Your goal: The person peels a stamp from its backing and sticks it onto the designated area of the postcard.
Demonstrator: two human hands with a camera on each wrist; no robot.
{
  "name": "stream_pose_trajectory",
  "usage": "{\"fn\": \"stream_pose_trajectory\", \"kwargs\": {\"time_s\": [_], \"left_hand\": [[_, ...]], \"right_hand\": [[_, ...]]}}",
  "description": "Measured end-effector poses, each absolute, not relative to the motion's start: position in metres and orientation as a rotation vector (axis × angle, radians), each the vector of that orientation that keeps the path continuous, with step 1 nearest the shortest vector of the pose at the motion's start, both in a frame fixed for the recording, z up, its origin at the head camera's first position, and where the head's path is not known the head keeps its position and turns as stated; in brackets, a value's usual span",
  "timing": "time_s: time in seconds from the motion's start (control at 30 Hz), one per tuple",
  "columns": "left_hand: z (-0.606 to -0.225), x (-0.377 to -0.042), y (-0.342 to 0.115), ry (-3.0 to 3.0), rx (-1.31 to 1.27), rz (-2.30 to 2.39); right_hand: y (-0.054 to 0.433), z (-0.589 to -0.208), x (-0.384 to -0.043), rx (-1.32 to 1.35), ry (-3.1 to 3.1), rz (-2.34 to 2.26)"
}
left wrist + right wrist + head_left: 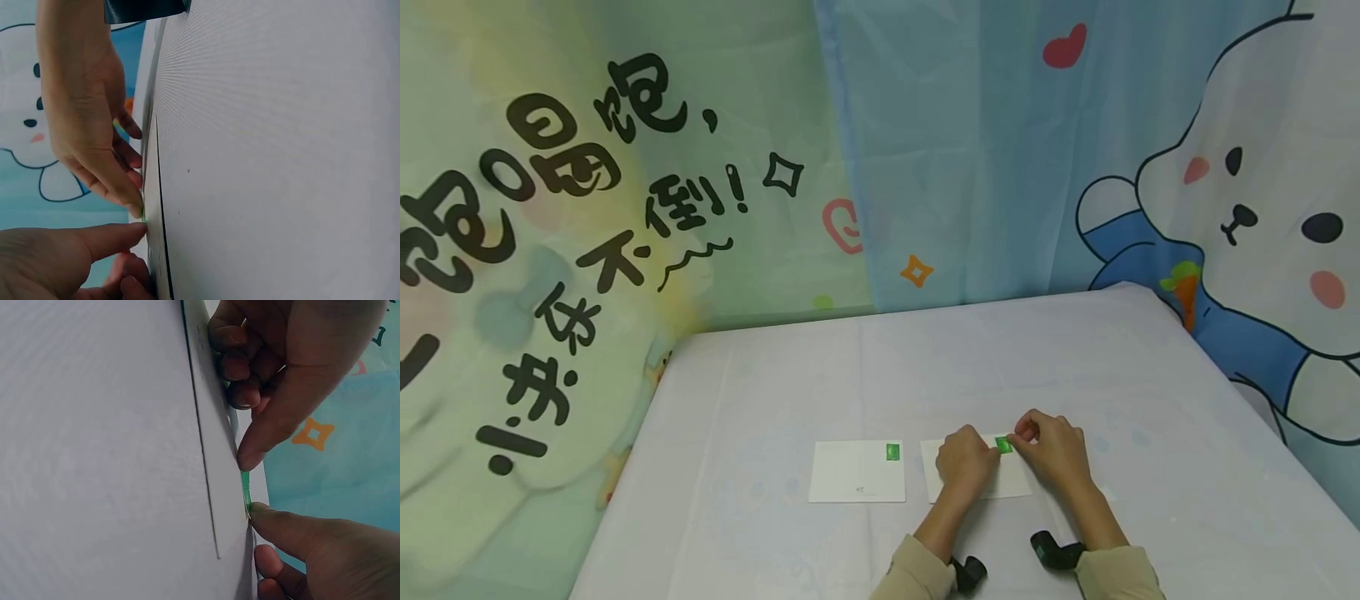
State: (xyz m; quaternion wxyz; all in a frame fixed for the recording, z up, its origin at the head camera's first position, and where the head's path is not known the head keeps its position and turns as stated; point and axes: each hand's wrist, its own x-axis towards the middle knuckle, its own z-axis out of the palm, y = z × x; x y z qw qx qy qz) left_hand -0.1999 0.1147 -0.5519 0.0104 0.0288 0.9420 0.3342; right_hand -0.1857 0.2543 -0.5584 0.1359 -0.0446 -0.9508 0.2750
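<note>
A white card [1015, 482] lies on the table with a green stamp [1003, 445] at its upper right corner. The thumb of my left hand [967, 461] presses at the stamp's left edge, its other fingers bent above the card. At the stamp's right edge rests the thumb of my right hand [1060, 450], the other fingers loosely bent and holding nothing. Between the two thumbs the green stamp [245, 486] shows as a thin strip in the right wrist view. In the left wrist view the thumbs almost hide it.
To the left lies a second white card [850, 472] bearing its own green stamp [892, 452] at the upper right. A pale cloth covers the table [775, 383]. Behind it hangs a printed curtain [925, 167]. Black wrist cameras [1054, 552] sit at both wrists.
</note>
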Motion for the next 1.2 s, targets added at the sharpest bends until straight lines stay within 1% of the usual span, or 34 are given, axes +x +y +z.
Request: {"fn": "stream_pose_trajectory", "kwargs": {"time_s": [0.3,0.5,0.57,0.7,0.83,0.93,1.07,1.2], "left_hand": [[-0.553,-0.199,0.115,2.986,0.121,1.031],[-0.554,-0.197,0.11,2.926,0.071,1.211],[-0.553,-0.195,0.105,2.949,0.112,1.286],[-0.553,-0.189,0.096,3.103,0.313,1.319],[-0.556,-0.182,0.088,3.241,0.508,1.181],[-0.561,-0.177,0.084,3.282,0.586,0.996],[-0.572,-0.172,0.079,3.282,0.629,0.777],[-0.579,-0.17,0.075,3.248,0.642,0.685]], "right_hand": [[0.251,-0.552,-0.185,-0.112,-2.769,0.751],[0.24,-0.534,-0.164,-0.096,-2.785,0.682],[0.234,-0.531,-0.154,-0.067,-2.796,0.725],[0.222,-0.533,-0.141,0.028,-2.858,0.805],[0.214,-0.544,-0.136,0.152,-2.896,0.791],[0.211,-0.552,-0.136,0.227,-2.888,0.759],[0.209,-0.559,-0.137,0.269,-2.881,0.696],[0.206,-0.56,-0.138,0.261,-2.882,0.641]]}}
